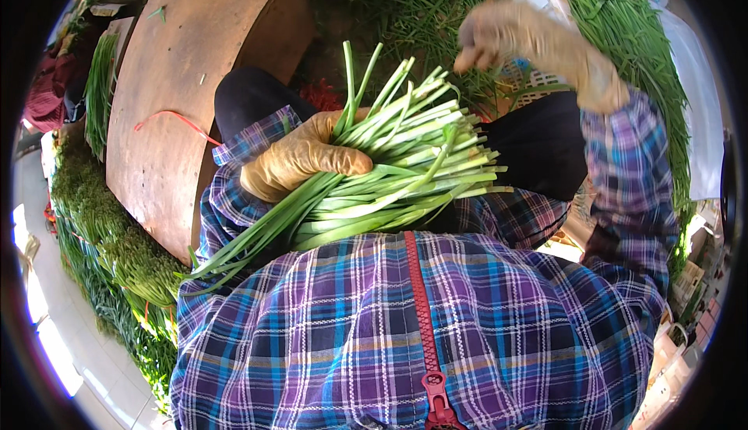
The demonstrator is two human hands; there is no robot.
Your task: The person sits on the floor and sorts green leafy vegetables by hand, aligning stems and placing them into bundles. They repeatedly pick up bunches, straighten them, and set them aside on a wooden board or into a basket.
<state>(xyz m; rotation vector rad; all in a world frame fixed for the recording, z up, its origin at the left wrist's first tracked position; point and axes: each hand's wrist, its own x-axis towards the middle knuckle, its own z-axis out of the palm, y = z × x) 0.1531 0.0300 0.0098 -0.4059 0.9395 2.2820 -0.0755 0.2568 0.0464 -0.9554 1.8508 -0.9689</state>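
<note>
A thick bunch of green stalks (403, 179), which look like garlic chives, lies across my lap with its pale cut ends to the right. My left hand (310, 158), in a stained tan glove, grips the bunch from the left, thumb on top. A few stalks stick up apart from the rest beside that thumb. Long green leaves trail down to the left over my plaid sleeve. Raised at the upper right, clear of the bunch, is my gloved right hand (502, 38). Its fingers are bent and blurred, so whether they hold anything is unclear.
A wooden board (175, 97) stands at my left with a red tie (169, 114) on it. Bundled greens (117, 237) line the far left. Loose leaves (409, 15) cover the floor ahead, near a white plastic crate (534, 82). More long greens (625, 38) are heaped at right.
</note>
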